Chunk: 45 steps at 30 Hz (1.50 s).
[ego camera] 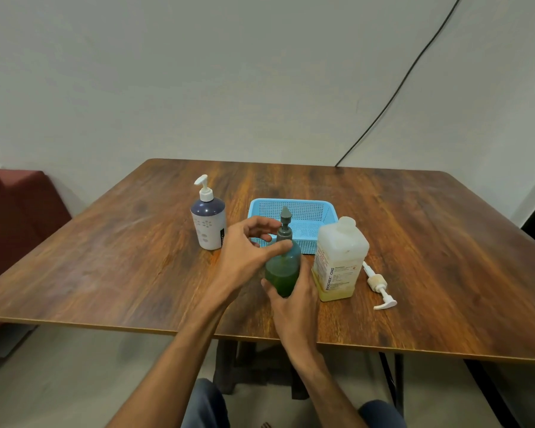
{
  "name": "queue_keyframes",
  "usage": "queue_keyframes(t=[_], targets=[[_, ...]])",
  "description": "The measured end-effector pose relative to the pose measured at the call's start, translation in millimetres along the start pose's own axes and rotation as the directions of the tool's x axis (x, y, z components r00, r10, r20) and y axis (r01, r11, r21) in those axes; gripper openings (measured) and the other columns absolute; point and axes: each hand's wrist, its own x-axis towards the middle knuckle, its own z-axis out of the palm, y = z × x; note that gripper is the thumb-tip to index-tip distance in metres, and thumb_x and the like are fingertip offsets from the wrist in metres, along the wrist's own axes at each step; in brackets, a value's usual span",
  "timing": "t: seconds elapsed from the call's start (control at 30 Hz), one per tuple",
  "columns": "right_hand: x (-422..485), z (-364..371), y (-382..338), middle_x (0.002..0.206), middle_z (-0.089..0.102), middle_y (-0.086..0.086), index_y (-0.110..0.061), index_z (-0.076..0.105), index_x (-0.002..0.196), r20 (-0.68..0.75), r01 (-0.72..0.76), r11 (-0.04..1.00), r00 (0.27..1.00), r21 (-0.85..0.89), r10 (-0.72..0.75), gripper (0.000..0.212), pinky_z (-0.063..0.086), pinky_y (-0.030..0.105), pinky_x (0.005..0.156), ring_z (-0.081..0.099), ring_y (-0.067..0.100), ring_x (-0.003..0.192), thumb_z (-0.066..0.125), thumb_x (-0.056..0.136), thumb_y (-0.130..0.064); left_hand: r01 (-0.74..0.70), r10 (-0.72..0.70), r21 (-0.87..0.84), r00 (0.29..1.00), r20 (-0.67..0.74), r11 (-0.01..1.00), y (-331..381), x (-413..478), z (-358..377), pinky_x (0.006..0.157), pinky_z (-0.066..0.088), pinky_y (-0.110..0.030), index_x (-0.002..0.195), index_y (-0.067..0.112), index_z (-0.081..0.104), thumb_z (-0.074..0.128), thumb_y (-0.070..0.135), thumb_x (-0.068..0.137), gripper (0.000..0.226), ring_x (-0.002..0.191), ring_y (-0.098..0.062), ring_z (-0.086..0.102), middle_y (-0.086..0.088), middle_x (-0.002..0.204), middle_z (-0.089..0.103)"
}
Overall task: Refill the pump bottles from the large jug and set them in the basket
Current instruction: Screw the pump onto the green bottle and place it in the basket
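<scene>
A blue-green translucent pump bottle (283, 271) with green liquid and a grey pump stands on the table in front of the blue basket (309, 216). My right hand (294, 299) grips its lower body. My left hand (247, 251) curls its thumb and fingers round the grey pump collar. To the bottle's right stands the large translucent jug (340, 261), with yellowish liquid low inside and no pump on it. A white and navy pump bottle (208, 223) stands left of the basket. The basket holds nothing that I can see.
A loose white pump (379, 287) lies on the wooden table (136, 257) to the right of the jug. A dark red seat (16, 211) is at the far left. A black cable (396, 97) runs down the wall behind the table.
</scene>
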Motion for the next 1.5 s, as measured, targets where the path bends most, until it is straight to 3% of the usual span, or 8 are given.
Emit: queue_keyframes(t=[0.1, 0.2, 0.4, 0.57, 1.0, 1.13, 1.3, 1.5], targets=[[-0.8, -0.6, -1.1, 0.151, 0.038, -0.015, -0.039, 0.029, 0.148, 0.009, -0.003, 1.0, 1.0, 0.005, 0.003, 0.086, 0.046, 0.045, 0.109, 0.022, -0.007, 0.134, 0.081, 0.079, -0.036, -0.044, 0.046, 0.026, 0.994, -0.103, 0.999, -3.3, -1.0, 11.7, 0.066, 0.051, -0.016, 0.098, 0.02, 0.072, 0.089, 0.043, 0.067, 0.041, 0.084, -0.009, 0.065, 0.008, 0.102, 0.075], [-0.8, -0.9, -0.9, 0.149, 0.041, -0.014, -0.037, 0.031, 0.146, 0.005, 0.002, 1.0, 1.0, 0.006, -0.002, 0.085, 0.048, 0.043, 0.107, 0.024, -0.008, 0.132, 0.082, 0.079, -0.035, -0.101, 0.109, 0.063, 0.983, -0.146, 0.993, -9.2, 0.7, 17.0, 0.072, 0.057, -0.03, 0.097, 0.024, 0.071, 0.089, 0.032, 0.075, 0.03, 0.084, -0.013, 0.067, 0.008, 0.101, 0.074], [-0.2, -1.0, 1.1, 0.144, 0.046, -0.016, -0.034, 0.035, 0.144, -0.01, 0.034, 0.999, 0.999, -0.005, -0.034, 0.079, 0.052, 0.043, 0.102, 0.038, -0.001, 0.134, 0.081, 0.08, -0.033, -0.115, 0.115, -0.02, 0.993, -0.025, 0.993, -12.8, -2.9, 6.7, 0.08, 0.056, -0.036, 0.11, 0.024, 0.07, 0.079, 0.017, 0.087, 0.025, 0.098, -0.013, 0.07, 0.007, 0.107, 0.076], [-1.2, -0.8, 2.3, 0.147, 0.045, -0.013, -0.033, 0.034, 0.146, -0.002, 0.038, 0.999, 0.999, -0.001, -0.038, 0.08, 0.05, 0.044, 0.103, 0.039, 0.007, 0.139, 0.08, 0.081, -0.034, -0.077, 0.077, -0.003, 0.993, 0.086, 0.997, -13.1, -0.3, 0.9, 0.096, 0.054, -0.056, 0.121, 0.023, 0.065, 0.071, 0.029, 0.091, 0.031, 0.117, -0.015, 0.067, 0.004, 0.12, 0.073], [0.8, -1.8, 1.0, 0.143, 0.044, -0.016, -0.035, 0.034, 0.144, 0.006, 0.008, 1.0, 1.0, -0.006, -0.008, 0.08, 0.05, 0.045, 0.103, 0.031, -0.008, 0.128, 0.081, 0.079, -0.034, -0.164, 0.174, 0.086, 0.977, -0.122, 0.983, -7.9, -0.6, 12.4, 0.078, 0.063, -0.039, 0.107, 0.01, 0.077, 0.089, 0.023, 0.075, 0.037, 0.086, -0.019, 0.072, 0.004, 0.101, 0.078], [0.4, -2.1, 0.6, 0.138, 0.043, -0.022, -0.034, 0.035, 0.144, 0.008, 0.008, 1.0, 1.0, -0.002, -0.008, 0.08, 0.051, 0.044, 0.102, 0.03, -0.01, 0.127, 0.081, 0.079, -0.034, -0.167, 0.175, 0.139, 0.984, -0.047, 0.976, -0.5, 1.1, 9.5, 0.081, 0.061, -0.03, 0.108, 0.019, 0.073, 0.086, 0.022, 0.079, 0.032, 0.09, -0.012, 0.071, 0.011, 0.1, 0.075], [0.3, -2.4, 0.9, 0.145, 0.045, -0.013, -0.031, 0.036, 0.145, 0.004, 0.015, 1.0, 1.0, -0.013, -0.015, 0.081, 0.05, 0.041, 0.104, 0.032, -0.006, 0.13, 0.082, 0.079, -0.035, -0.137, 0.115, 0.159, 0.983, 0.142, 0.978, 1.5, 6.7, -0.1, 0.094, 0.058, -0.043, 0.123, 0.011, 0.07, 0.073, 0.016, 0.092, 0.032, 0.107, -0.014, 0.069, 0.003, 0.118, 0.073], [0.7, -1.7, 1.9, 0.147, 0.044, -0.011, -0.031, 0.035, 0.145, 0.013, 0.01, 1.0, 1.0, -0.023, -0.01, 0.081, 0.05, 0.042, 0.104, 0.037, 0.007, 0.138, 0.081, 0.078, -0.039, -0.112, 0.084, 0.116, 0.97, 0.226, 0.987, 3.9, 0.9, -2.2, 0.106, 0.05, -0.042, 0.126, 0.031, 0.065, 0.056, 0.006, 0.101, 0.036, 0.118, -0.009, 0.058, 0.004, 0.128, 0.059]])
